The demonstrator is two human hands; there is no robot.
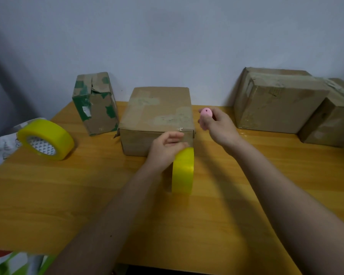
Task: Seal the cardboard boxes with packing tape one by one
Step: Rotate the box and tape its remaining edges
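Pale grey wall backs a wooden counter (68, 195). At the middle of its far edge sits a flat cardboard box (157, 110). The left hand (165, 149) rests against the box's near face, fingers (175, 135) nearly straight and loosely parted over a yellow tape roll (183, 171) standing on edge just in front of the box; whether it grips the roll cannot be told. The right hand (216, 124), raised beside the box's right corner, pinches a small pink object (206, 113) in curled fingers. A second yellow tape roll (46, 139) lies near the left edge. A green-patched box (95, 104) stands at the far left; two larger boxes (276, 102) sit at the far right.
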